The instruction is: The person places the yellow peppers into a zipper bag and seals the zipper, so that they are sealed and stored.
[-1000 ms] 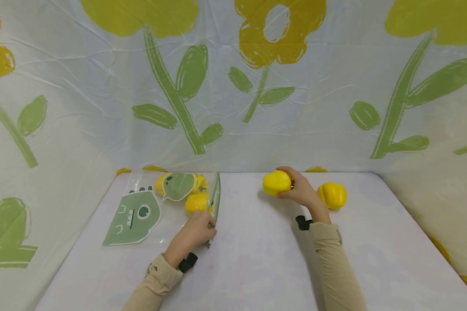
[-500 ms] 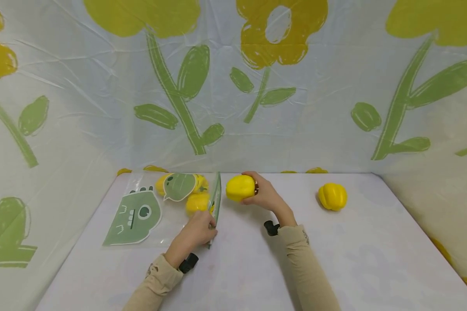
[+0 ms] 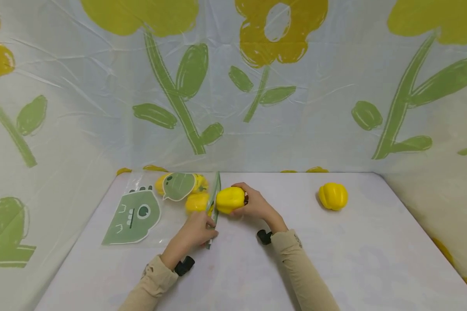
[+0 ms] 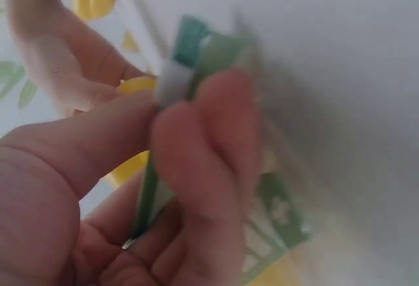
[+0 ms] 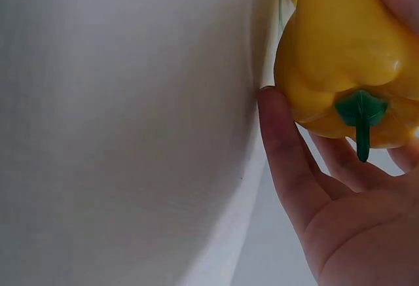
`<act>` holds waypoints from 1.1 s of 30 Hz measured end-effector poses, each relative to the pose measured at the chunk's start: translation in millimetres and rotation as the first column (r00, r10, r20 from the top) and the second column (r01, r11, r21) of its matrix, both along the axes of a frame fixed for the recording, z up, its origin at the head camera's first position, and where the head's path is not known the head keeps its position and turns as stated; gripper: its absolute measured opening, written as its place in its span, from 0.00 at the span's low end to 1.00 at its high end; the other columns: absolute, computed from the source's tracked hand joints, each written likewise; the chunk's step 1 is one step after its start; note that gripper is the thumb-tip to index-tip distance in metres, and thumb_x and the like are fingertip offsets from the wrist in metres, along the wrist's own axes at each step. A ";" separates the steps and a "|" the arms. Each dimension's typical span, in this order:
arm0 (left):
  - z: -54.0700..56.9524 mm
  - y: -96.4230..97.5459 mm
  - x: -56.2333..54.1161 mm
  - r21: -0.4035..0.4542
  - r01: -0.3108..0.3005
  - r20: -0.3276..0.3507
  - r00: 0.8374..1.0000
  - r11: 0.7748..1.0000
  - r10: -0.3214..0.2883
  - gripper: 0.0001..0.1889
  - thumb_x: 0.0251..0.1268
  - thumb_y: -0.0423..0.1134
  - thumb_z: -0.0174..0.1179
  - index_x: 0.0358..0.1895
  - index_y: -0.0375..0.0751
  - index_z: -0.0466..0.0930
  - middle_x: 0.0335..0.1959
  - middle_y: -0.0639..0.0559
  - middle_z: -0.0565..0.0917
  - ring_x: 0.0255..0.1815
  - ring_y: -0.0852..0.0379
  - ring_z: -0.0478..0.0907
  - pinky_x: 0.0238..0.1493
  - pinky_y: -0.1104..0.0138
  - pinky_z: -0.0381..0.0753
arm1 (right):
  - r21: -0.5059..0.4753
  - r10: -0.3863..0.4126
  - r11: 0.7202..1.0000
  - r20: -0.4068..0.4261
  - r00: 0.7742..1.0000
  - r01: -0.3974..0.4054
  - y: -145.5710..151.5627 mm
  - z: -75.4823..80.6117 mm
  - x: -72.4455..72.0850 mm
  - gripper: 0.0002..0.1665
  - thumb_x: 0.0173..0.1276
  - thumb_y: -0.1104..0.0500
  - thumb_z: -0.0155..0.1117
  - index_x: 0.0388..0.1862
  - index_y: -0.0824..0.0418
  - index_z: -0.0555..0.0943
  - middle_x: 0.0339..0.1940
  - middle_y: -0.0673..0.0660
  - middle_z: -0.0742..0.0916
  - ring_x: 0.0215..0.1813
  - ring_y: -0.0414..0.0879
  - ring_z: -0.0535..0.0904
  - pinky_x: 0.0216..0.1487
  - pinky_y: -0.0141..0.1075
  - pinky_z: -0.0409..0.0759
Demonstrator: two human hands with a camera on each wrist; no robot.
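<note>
From the head view, I have the right hand (image 3: 254, 206) gripping a yellow bell pepper (image 3: 230, 200) just beside the green-edged mouth (image 3: 215, 196) of a clear printed bag (image 3: 159, 218); whether skin meets plastic I can't tell. My left hand (image 3: 196, 228) pinches that mouth near its lower end. Inside the bag, a second pepper (image 3: 195, 202) sits near the opening, with more yellow behind the round green print — I can't count it surely. A spare pepper (image 3: 333, 196) stands well apart on the right of the table (image 3: 295, 268). I judge the step in hand to be lining the held pepper up with the opening; the next move seems to call for parting the mouth wider while I guide the pepper through.

Left wrist: thumb and fingers are closed on the green strip, blurred up close, with yellow and the other hand beyond.

Right wrist: thumb and fingers wrap the held pepper's sides, its stem (image 5: 362, 119) facing my camera. It looks glossy, deep yellow and plumply lobed, the stem dark green and slim — probably a firm, slippery thing to hold.
</note>
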State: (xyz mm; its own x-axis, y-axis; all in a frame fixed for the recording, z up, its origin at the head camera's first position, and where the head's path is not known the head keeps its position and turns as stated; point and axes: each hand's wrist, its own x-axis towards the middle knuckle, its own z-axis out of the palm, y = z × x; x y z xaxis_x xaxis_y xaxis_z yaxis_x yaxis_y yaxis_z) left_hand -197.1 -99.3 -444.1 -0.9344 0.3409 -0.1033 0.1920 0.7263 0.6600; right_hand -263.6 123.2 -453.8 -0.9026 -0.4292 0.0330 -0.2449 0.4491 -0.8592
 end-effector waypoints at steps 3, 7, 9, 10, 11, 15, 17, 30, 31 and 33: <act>-4.6 -2.6 -0.6 0.046 0.007 -0.008 1.000 0.999 -0.006 0.14 0.54 0.34 0.72 0.42 0.29 0.88 0.11 0.54 0.77 0.07 0.62 0.70 0.16 0.68 0.73 | -0.009 -0.001 1.000 0.015 1.000 0.001 -0.9 -2.5 -0.2 0.47 0.51 0.60 0.81 0.69 0.53 0.68 0.61 0.59 0.79 0.47 0.52 0.78 0.43 0.40 0.79; -9.4 -4.6 0.1 0.084 -0.013 -0.013 1.000 0.996 0.014 0.14 0.54 0.36 0.74 0.41 0.31 0.88 0.14 0.55 0.80 0.07 0.62 0.70 0.16 0.68 0.74 | -0.005 0.004 1.000 0.017 1.000 -0.004 -3.3 -4.2 0.2 0.48 0.50 0.60 0.82 0.69 0.52 0.68 0.61 0.58 0.79 0.48 0.51 0.78 0.45 0.41 0.79; -10.9 -4.7 0.8 0.095 -0.026 -0.009 1.000 0.995 0.027 0.14 0.54 0.37 0.74 0.42 0.31 0.88 0.16 0.55 0.80 0.07 0.63 0.70 0.15 0.68 0.74 | -0.003 0.004 1.000 0.011 1.000 -0.004 -4.7 -4.5 0.6 0.48 0.50 0.60 0.82 0.69 0.53 0.68 0.61 0.58 0.79 0.49 0.51 0.78 0.47 0.42 0.78; -11.4 -4.6 1.1 0.101 -0.031 -0.005 0.999 0.994 0.032 0.15 0.54 0.37 0.74 0.42 0.31 0.88 0.16 0.55 0.80 0.07 0.63 0.70 0.14 0.69 0.74 | -0.001 0.001 1.000 0.011 1.000 -0.001 -5.1 -4.2 0.8 0.48 0.50 0.60 0.82 0.69 0.52 0.68 0.61 0.58 0.79 0.50 0.51 0.78 0.48 0.42 0.78; -11.4 -4.4 1.4 0.109 -0.038 0.007 0.999 0.993 0.037 0.15 0.54 0.37 0.74 0.43 0.31 0.88 0.14 0.55 0.80 0.06 0.62 0.70 0.13 0.69 0.74 | 0.001 0.000 1.000 0.009 1.000 0.000 -5.5 -4.1 1.0 0.49 0.50 0.60 0.82 0.69 0.53 0.68 0.61 0.58 0.79 0.50 0.51 0.78 0.48 0.43 0.78; -11.1 -3.6 2.0 0.118 -0.056 0.044 0.998 0.991 0.051 0.17 0.54 0.37 0.74 0.45 0.31 0.87 0.12 0.55 0.78 0.06 0.62 0.70 0.13 0.70 0.73 | 0.009 0.009 1.000 0.011 1.000 -0.009 -6.2 -2.5 1.6 0.49 0.51 0.60 0.82 0.71 0.53 0.67 0.62 0.58 0.78 0.52 0.52 0.77 0.51 0.45 0.78; -10.8 -3.4 2.2 0.115 -0.058 0.053 0.997 0.992 0.052 0.17 0.55 0.37 0.74 0.46 0.30 0.87 0.12 0.55 0.77 0.06 0.62 0.70 0.13 0.70 0.73 | 0.011 0.020 1.000 0.013 1.000 -0.020 -5.6 -1.1 1.9 0.50 0.51 0.62 0.80 0.72 0.54 0.66 0.64 0.59 0.77 0.55 0.54 0.77 0.54 0.48 0.77; -12.9 -1.9 0.2 0.050 -0.041 0.003 0.999 0.998 0.041 0.10 0.56 0.36 0.72 0.39 0.34 0.90 0.12 0.56 0.76 0.07 0.63 0.70 0.14 0.69 0.73 | 0.027 0.046 0.999 -0.020 0.999 -0.046 -9.3 -0.3 1.9 0.50 0.52 0.68 0.75 0.74 0.60 0.65 0.69 0.59 0.75 0.61 0.58 0.74 0.62 0.54 0.72; -12.9 -1.9 0.2 0.046 -0.041 0.002 0.999 0.998 0.041 0.09 0.56 0.36 0.72 0.38 0.35 0.90 0.12 0.56 0.76 0.07 0.63 0.70 0.14 0.69 0.73 | 0.024 0.049 0.999 -0.024 0.999 -0.048 -9.8 0.1 2.3 0.50 0.52 0.68 0.75 0.74 0.60 0.65 0.69 0.59 0.75 0.61 0.58 0.74 0.62 0.54 0.72; -13.0 -0.9 0.6 0.033 -0.036 -0.002 0.999 0.999 0.036 0.08 0.57 0.36 0.72 0.37 0.35 0.90 0.12 0.55 0.76 0.08 0.62 0.70 0.14 0.70 0.73 | 0.026 0.046 0.999 -0.028 0.999 -0.045 -10.7 0.6 2.9 0.50 0.52 0.69 0.76 0.74 0.60 0.66 0.69 0.60 0.75 0.61 0.58 0.73 0.62 0.54 0.71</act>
State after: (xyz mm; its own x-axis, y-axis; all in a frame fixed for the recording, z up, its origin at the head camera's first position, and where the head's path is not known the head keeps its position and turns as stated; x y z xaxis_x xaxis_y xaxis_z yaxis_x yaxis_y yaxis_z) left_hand -196.5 -100.2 -457.1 -0.9465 0.3098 -0.0901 0.1676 0.7108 0.6832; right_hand -260.6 112.5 -453.2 -0.8810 -0.4708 0.0468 -0.2897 0.4587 -0.8400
